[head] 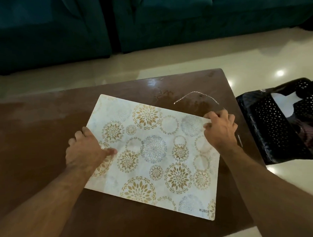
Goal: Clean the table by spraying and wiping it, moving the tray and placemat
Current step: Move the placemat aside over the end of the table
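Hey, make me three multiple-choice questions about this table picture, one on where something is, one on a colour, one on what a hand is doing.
1. Where does the black plastic chair stand?
A. right of the table
B. left of it
C. on it

2. What colour is the sofa behind?
A. red
B. dark teal
C. white

3. What is the right hand doing?
A. hanging idle
B. holding a spray bottle
C. gripping the placemat at its far right corner

Answers: 1 A, it sits off the right edge. 2 B, its cushions are teal. 3 C, fingers curl over that corner; the left hand holds the left edge.
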